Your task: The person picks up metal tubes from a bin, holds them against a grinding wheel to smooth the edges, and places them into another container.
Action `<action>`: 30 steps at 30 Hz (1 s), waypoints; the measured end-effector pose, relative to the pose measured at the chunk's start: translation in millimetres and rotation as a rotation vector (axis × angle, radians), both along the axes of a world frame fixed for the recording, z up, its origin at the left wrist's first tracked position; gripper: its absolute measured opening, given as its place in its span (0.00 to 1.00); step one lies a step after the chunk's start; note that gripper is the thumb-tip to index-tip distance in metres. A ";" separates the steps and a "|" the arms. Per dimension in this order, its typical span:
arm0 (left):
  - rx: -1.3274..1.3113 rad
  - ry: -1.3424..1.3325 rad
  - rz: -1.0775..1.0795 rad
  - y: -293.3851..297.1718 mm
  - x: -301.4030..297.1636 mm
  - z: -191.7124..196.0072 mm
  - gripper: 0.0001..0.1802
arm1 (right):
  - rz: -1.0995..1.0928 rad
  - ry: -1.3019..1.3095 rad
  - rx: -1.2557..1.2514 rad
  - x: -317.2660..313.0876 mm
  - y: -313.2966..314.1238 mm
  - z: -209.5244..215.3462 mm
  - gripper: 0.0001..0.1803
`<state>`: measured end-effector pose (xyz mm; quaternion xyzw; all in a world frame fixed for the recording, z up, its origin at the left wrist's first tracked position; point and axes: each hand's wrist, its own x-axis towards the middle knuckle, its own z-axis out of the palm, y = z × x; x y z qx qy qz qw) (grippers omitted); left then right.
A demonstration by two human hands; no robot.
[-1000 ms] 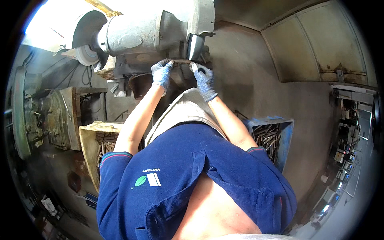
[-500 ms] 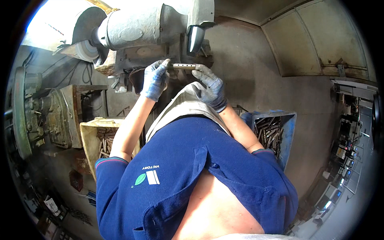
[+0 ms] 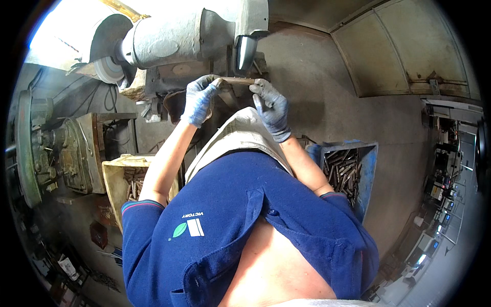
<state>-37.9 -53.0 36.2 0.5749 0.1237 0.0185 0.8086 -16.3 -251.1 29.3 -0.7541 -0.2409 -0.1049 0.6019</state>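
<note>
A short, slim metal rod [image 3: 238, 81] lies level between my gloved hands, in front of the grinding machine. My left hand [image 3: 201, 98] is closed on its left end, thumb and fingers pinching it. At the other end, the fingertips of my right hand [image 3: 271, 105] pinch the rod. Both gloves are blue and grey and look dirty. The grey grinding machine [image 3: 166, 38] stands just beyond my hands, with a white wheel [image 3: 108, 69] on its left and a guarded, shiny rounded part [image 3: 246, 52] on its right.
A yellowish bin [image 3: 115, 176] with metal pieces stands left of me, and a blue bin [image 3: 369, 176] with many similar rods stands to the right. Farther left is a greenish machine [image 3: 66, 148]. Tall metal panels [image 3: 399, 51] rise at the far right.
The rod has turned about its length, so the row of holes seen before no longer shows. My right hand has shifted slightly and its fingers have changed position. The view has moved a little.
</note>
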 end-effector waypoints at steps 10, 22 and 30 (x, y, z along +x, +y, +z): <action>0.040 0.027 0.057 -9.9 20.6 -50.5 0.07 | -0.048 0.354 0.236 23.0 -3.0 -38.6 0.07; -0.263 0.147 0.129 -56.9 54.3 -70.4 0.07 | -0.149 0.389 0.176 49.7 -21.4 -52.6 0.08; -0.270 0.157 0.204 -20.6 45.3 -89.9 0.06 | -0.088 0.546 0.285 46.8 18.3 -61.9 0.09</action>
